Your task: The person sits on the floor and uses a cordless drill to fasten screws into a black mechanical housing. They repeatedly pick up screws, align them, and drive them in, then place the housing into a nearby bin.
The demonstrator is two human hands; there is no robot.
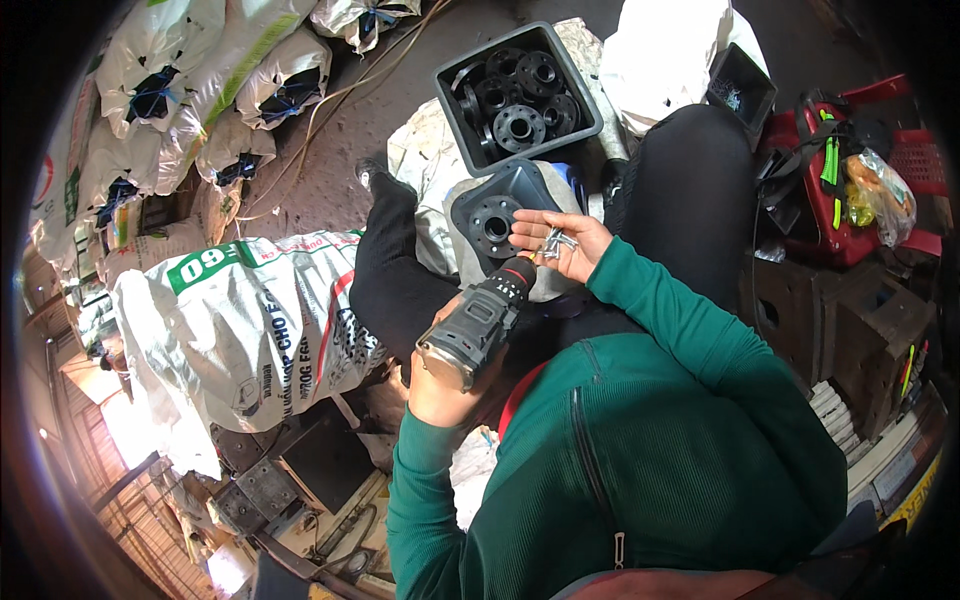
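Observation:
My left hand (445, 385) is wrapped around a grey-black cordless drill (468, 330) with a red ring near its chuck. The drill's front points up toward my right hand (575, 245). Several small silver screws (556, 242) lie in that hand's upturned palm, its fingers stretched to the left. Just beside the fingertips sits a black flanged part (488, 222) with a round hub and a ring of holes. It rests between my legs on a grey cloth-like cover (553, 284). Whether the drill's bit touches a screw is too small to tell.
Beyond the part stands a dark grey bin (447, 95) of round black flanged pieces. A small black box (745, 92) and a red plastic chair (915, 160) are at the right. White sacks (240, 330) fill the left, and a cable (318, 105) crosses the floor.

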